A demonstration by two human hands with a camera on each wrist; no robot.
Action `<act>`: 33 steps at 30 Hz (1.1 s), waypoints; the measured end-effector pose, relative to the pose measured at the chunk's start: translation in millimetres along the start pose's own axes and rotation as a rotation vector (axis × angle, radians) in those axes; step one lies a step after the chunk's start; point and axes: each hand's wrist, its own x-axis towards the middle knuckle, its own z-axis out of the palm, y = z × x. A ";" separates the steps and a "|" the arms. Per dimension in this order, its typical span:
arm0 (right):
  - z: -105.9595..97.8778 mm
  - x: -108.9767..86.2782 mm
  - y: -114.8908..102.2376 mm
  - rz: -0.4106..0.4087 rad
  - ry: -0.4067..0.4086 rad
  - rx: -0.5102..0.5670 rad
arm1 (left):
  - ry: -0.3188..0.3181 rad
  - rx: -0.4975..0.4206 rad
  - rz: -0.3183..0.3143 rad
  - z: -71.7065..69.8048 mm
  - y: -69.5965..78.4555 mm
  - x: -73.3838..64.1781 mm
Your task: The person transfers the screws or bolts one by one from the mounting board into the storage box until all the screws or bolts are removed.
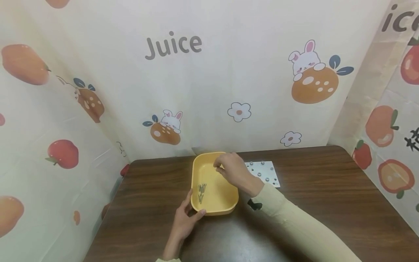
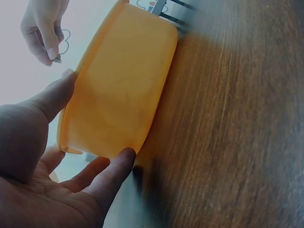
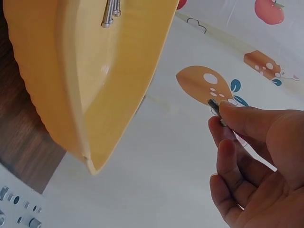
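My left hand (image 1: 184, 222) grips the near left corner of a yellow plastic bin (image 1: 217, 211). Its thumb is at the rim and its fingers (image 2: 121, 166) lie against the wall. Inside the bin, toward its left side, lie several metal bolts (image 1: 201, 191). Over the bin's right side, my right hand (image 1: 236, 171) pinches a small bolt (image 3: 214, 107) between thumb and fingers. The bolt's threaded end sticks out past the fingertips; the rest is hidden by them.
Right of the bin a pale metal plate (image 1: 271, 171) with holes and several round fittings lies on the brown wooden table (image 1: 314, 182). A fruit-printed curtain (image 1: 212, 80) rises behind the table and along both sides.
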 end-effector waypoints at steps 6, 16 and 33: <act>0.8 3.1 -2.4 0.004 -0.012 -0.001 | 0.001 -0.008 0.005 0.7 1.0 1.2; 4.1 7.3 -8.3 0.033 -0.065 0.017 | 0.009 0.011 -0.009 0.4 1.6 1.9; 10.5 10.8 -11.6 -0.003 -0.086 0.010 | 0.011 0.034 -0.013 0.2 1.2 0.3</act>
